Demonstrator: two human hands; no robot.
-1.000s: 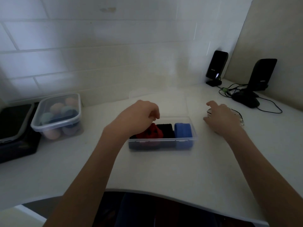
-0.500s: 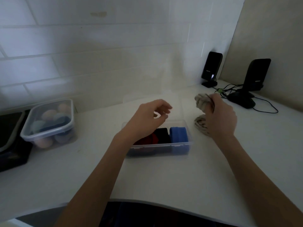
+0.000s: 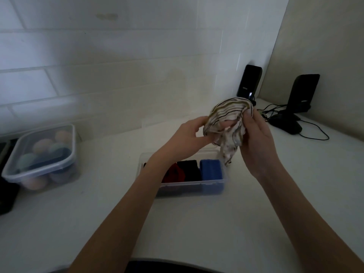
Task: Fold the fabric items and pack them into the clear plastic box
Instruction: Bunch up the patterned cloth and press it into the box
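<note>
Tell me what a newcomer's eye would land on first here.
First, the crumpled striped cream fabric, held up by both hands, left hand and right hand, above the clear plastic box at the counter's centre. Then the folded blue fabric at the right end of that box, beside black and red pieces.

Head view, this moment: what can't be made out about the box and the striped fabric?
- Clear plastic box: left end hidden by the left hand and forearm.
- Striped fabric: bunched between both hands, its kind unreadable; right hand covers part.
- Lidded container: contents blurred through the plastic.
</note>
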